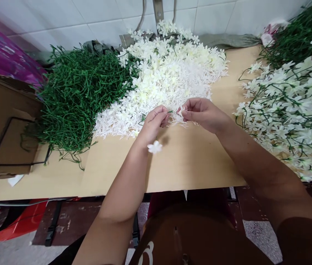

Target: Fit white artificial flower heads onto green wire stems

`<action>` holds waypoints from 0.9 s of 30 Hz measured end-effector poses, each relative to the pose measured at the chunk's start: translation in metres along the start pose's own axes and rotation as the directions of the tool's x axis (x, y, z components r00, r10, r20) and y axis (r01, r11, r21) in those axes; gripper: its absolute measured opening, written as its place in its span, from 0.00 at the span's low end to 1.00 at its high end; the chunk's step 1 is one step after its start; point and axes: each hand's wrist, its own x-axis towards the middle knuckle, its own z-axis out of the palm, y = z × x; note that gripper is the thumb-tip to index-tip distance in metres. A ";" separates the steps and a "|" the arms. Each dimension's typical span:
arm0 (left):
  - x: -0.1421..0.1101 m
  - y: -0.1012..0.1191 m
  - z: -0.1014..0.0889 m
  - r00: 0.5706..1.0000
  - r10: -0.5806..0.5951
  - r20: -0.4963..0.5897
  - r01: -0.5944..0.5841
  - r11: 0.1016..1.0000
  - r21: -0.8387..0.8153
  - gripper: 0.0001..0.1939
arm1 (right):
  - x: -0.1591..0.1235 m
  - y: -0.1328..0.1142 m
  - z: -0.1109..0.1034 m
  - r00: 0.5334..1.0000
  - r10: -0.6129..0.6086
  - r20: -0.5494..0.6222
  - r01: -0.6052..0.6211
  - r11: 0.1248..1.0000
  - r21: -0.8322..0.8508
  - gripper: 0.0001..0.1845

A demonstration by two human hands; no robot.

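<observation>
My left hand (157, 119) is closed in a pinch on a green plastic stem (170, 111), whose tip points toward my other hand. A white artificial flower (155, 147) shows just below that wrist, apparently on the same stem, though the link is hidden by the hand. My right hand (202, 113) pinches a small white artificial flower (182, 111) between thumb and fingertips. A narrow gap separates the stem tip from this flower. Right behind both hands spreads a heap of loose white blossoms (169, 79) on the table (189, 158).
To the left lies a pile of green stems (81, 95), beside a cardboard box (4, 121) with a black wire frame (7, 164). Assembled white flowers on stems (296, 114) are heaped at the right. More greenery (293, 36) sits behind them, near the tiled wall (103, 14).
</observation>
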 end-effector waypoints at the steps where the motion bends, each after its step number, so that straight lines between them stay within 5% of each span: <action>1: 0.000 0.000 0.001 1.000 -0.021 -0.011 0.021 1.000 -0.011 0.12 | 0.003 0.000 0.001 1.000 0.010 0.011 -0.010 0.999 0.035 0.23; 9: -0.001 0.002 0.002 0.994 -0.088 -0.067 0.088 0.996 -0.001 0.19 | 0.020 0.009 0.011 0.995 0.070 0.066 -0.085 0.962 0.259 0.24; 27: 0.000 -0.004 0.002 0.997 -0.065 -0.049 0.068 0.996 0.056 0.27 | 0.021 0.018 0.010 0.997 0.068 0.023 -0.072 0.951 0.302 0.23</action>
